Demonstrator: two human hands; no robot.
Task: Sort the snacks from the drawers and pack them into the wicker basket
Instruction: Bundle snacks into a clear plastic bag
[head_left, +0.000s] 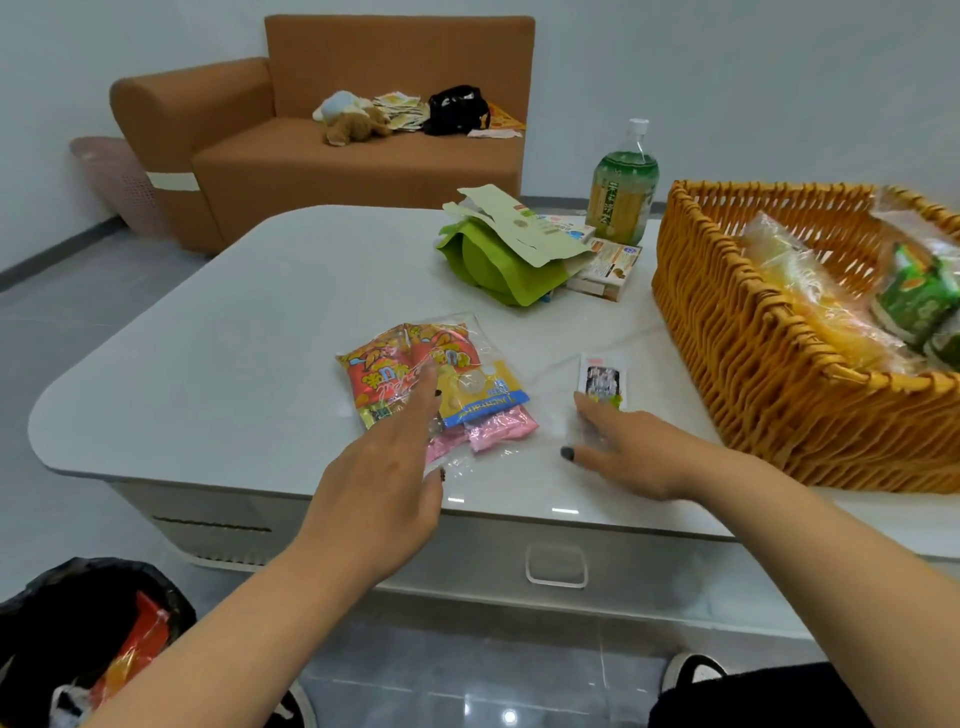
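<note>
A clear plastic bag (410, 374) of small snacks lies on the white table (234, 332); inside are red packets, a yellow-blue packet (483, 392) and pink packets (498, 431). My left hand (384, 467) reaches over this bag with straight fingers, its fingertips at the red packets. A small white sachet (602, 382) lies to the right. My right hand (634, 452) rests flat on the table just below it, index fingertip touching its lower edge. The wicker basket (753, 353) stands at the right, holding yellow and green packs.
A green pouch with torn card (498, 260), small boxes (605, 270) and a green bottle (623, 187) sit at the table's back. A drawer handle (556, 566) shows below the tabletop. A black-lined bin (88, 639) stands at lower left. An orange sofa (332, 119) is behind.
</note>
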